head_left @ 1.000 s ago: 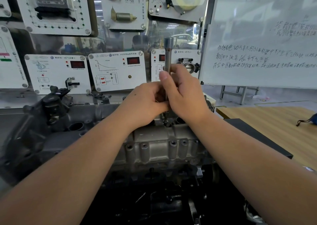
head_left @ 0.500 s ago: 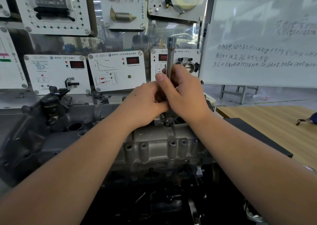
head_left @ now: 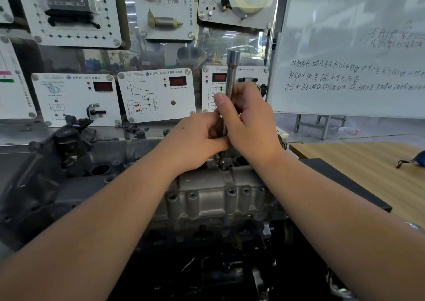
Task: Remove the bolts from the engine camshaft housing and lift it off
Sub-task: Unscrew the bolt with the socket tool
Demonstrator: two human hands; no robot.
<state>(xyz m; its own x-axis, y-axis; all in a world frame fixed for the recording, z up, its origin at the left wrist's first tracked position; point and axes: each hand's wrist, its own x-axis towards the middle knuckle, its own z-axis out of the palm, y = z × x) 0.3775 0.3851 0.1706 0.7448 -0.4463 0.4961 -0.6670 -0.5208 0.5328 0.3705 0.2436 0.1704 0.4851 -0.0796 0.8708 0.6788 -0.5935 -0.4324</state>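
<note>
Right now the camshaft housing (head_left: 207,192) sits bolted on the engine, directly below my hands. My left hand (head_left: 195,139) and right hand (head_left: 250,126) both grip the socket extension (head_left: 230,75), its long axis upright, tip on a bolt (head_left: 221,162) underneath.

Even, fairly bright indoor light falls from above. Glare washes the whiteboard (head_left: 349,48) up and right of the grip and the clear panel behind it. The engine's underside below is nearly black. Wide-angle bending curves the edges; forearms nearest the camera look soft.
</note>
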